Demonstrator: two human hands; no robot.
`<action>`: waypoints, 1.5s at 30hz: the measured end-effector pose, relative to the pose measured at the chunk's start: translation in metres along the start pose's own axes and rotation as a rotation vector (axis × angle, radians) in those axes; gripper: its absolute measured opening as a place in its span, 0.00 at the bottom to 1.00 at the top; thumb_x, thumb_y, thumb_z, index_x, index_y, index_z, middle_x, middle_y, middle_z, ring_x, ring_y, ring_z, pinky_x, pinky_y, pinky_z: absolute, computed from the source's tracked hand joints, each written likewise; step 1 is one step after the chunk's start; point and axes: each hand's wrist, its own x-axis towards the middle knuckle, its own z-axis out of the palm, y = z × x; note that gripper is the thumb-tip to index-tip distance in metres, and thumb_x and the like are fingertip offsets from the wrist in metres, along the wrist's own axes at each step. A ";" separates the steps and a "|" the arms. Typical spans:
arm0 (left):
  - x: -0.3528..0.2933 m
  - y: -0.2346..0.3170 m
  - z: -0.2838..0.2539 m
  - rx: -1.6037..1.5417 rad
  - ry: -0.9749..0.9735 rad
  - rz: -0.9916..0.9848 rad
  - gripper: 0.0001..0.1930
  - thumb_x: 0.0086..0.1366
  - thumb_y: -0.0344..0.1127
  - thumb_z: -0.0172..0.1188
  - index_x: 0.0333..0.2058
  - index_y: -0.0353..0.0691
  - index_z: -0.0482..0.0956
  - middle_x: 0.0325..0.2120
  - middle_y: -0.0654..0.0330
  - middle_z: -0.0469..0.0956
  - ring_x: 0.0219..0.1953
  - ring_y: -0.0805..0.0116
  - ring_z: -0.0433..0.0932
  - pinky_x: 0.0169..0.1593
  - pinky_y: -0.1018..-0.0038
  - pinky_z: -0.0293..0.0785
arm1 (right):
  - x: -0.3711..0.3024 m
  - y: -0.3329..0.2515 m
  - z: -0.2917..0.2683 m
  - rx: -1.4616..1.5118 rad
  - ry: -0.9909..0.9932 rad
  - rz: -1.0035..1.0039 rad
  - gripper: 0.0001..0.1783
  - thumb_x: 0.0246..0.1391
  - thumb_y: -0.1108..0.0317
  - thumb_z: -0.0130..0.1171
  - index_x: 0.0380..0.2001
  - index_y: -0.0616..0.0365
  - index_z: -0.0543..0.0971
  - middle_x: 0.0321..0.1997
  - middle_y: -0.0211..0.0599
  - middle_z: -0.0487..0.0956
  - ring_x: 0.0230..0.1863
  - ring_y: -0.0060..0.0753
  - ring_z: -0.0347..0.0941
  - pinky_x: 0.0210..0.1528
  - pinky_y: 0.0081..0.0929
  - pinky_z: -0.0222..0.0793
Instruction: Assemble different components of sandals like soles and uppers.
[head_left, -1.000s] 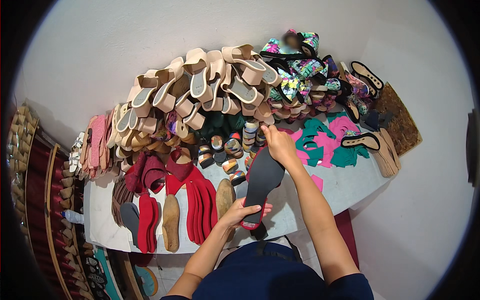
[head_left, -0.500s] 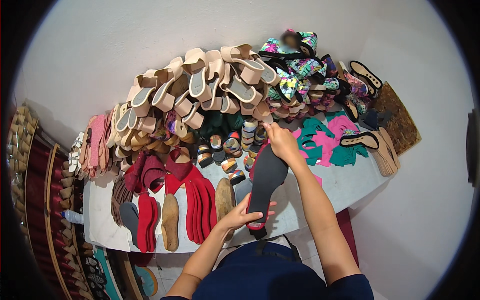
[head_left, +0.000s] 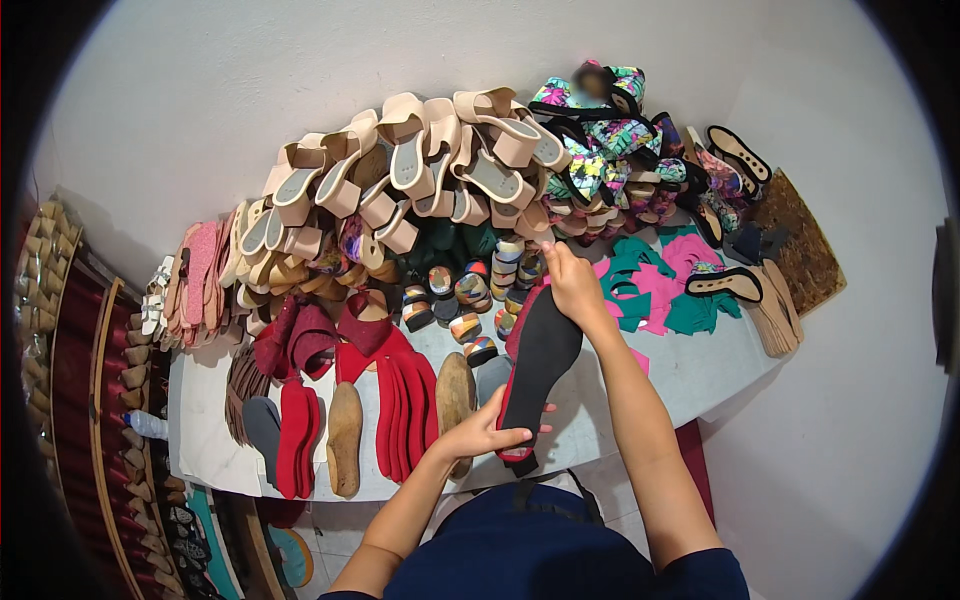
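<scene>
A red sandal with a dark grey sole (head_left: 541, 360) is held up over the table's front edge, its underside facing me. My left hand (head_left: 482, 432) grips the narrow end, thumb on the sole and fingertips showing past the far edge. At the wide far end my right hand (head_left: 576, 292) is closed round the rim; its fingers are partly hidden. A strip of red shows along the sole's left side. Below the narrow end sticks out a small black piece (head_left: 521, 466). Nearest to my left hand lies a wooden shoe last (head_left: 456, 405).
Red insoles (head_left: 404, 420), another last (head_left: 344, 440) and dark red uppers (head_left: 313, 345) lie left on the white table (head_left: 690, 365). Beige heeled sandals (head_left: 408, 150) and flowered ones (head_left: 600, 160) are heaped behind. Patterned heels (head_left: 473, 290) stand mid-table; green and pink pieces (head_left: 665, 285) lie right.
The view has shifted slightly, so the table's things sit a little farther right. The sandal has tilted a little in my hands; both keep their hold.
</scene>
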 end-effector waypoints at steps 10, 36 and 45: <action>-0.005 -0.001 0.001 -0.093 -0.052 0.001 0.41 0.51 0.26 0.56 0.57 0.43 0.37 0.54 0.45 0.54 0.52 0.55 0.63 0.53 0.65 0.60 | -0.001 0.007 0.004 0.015 -0.078 0.015 0.24 0.56 0.50 0.33 0.27 0.61 0.68 0.21 0.57 0.72 0.27 0.60 0.67 0.29 0.50 0.58; 0.010 -0.018 -0.006 -0.954 -0.089 -0.081 0.32 0.32 0.14 0.41 0.44 0.39 0.58 0.33 0.57 0.60 0.30 0.70 0.63 0.35 0.73 0.62 | -0.004 -0.005 0.012 -0.004 -0.123 -0.035 0.24 0.56 0.50 0.33 0.24 0.61 0.66 0.19 0.56 0.71 0.25 0.60 0.67 0.27 0.50 0.58; 0.004 -0.017 -0.003 -0.483 0.058 -0.048 0.42 0.36 0.14 0.42 0.53 0.50 0.45 0.34 0.58 0.59 0.30 0.73 0.64 0.35 0.75 0.65 | -0.013 -0.023 -0.001 0.051 0.059 -0.203 0.19 0.56 0.54 0.37 0.22 0.57 0.66 0.12 0.48 0.69 0.18 0.53 0.67 0.18 0.46 0.57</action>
